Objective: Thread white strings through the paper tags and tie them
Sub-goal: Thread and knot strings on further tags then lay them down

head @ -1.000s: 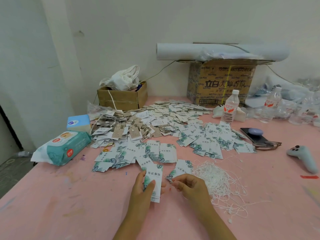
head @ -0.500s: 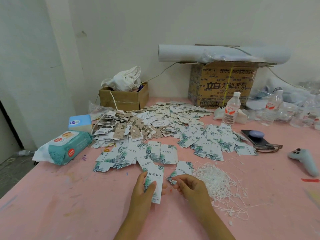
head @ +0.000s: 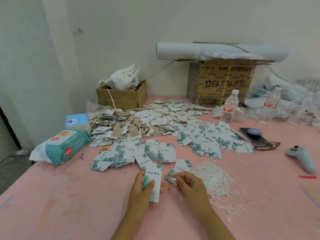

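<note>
My left hand [head: 140, 189] holds a white paper tag [head: 154, 177] with green leaf print, thumb across its face. Just right of it, my right hand [head: 188, 186] has its fingers curled and pinches a thin white string; the string itself is barely visible near the tag's edge. A tangle of white strings [head: 216, 179] lies on the pink table [head: 69, 205] right of my right hand. Loose leaf-print tags [head: 155, 151] are spread beyond my hands, more of them [head: 207, 141] to the right. Brown tags with strings [head: 124, 129] are heaped further back.
A wet-wipe pack [head: 60, 146] and tissue box [head: 77, 121] sit at the left. Two cardboard boxes [head: 121, 97] [head: 220, 82] stand by the wall. Water bottles [head: 230, 108], a phone [head: 252, 135], glasses [head: 266, 145] and a grey controller [head: 301, 156] occupy the right.
Both hands stay in place at the tag; my right hand's fingers have shifted slightly, working the string beside the tag's edge.
</note>
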Demonstrator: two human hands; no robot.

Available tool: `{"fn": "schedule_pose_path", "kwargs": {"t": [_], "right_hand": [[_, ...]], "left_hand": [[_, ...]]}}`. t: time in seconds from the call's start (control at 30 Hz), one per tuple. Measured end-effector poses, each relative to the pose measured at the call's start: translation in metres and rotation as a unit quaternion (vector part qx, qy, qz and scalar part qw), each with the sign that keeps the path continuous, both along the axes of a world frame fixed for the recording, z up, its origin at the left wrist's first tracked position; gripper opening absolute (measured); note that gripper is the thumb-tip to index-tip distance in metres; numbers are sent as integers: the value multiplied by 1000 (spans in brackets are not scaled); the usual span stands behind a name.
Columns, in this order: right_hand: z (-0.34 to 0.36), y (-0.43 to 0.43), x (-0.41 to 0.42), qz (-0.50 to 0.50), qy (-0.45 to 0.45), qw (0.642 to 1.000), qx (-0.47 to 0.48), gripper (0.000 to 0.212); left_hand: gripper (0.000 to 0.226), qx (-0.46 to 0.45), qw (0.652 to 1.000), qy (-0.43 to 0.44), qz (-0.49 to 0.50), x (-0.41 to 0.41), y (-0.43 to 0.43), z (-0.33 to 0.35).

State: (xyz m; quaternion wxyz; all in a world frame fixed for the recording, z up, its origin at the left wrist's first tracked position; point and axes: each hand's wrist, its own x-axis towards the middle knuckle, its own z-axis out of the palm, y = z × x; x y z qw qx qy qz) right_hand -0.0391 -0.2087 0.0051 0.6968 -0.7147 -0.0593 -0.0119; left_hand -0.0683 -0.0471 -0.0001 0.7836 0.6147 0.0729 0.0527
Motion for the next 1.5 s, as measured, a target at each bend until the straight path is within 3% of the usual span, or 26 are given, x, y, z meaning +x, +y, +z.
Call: {"fn": "schedule_pose_path", "kwargs": {"t": [1.03, 1.5], "right_hand": [[-3, 0, 4, 6, 22, 999, 26, 17], [-8, 3, 6, 19, -26, 999, -36, 24]], "left_hand": [[32, 13, 1000, 1, 0, 0, -3, 0], [38, 47, 999, 1, -15, 3, -4, -3]]}}
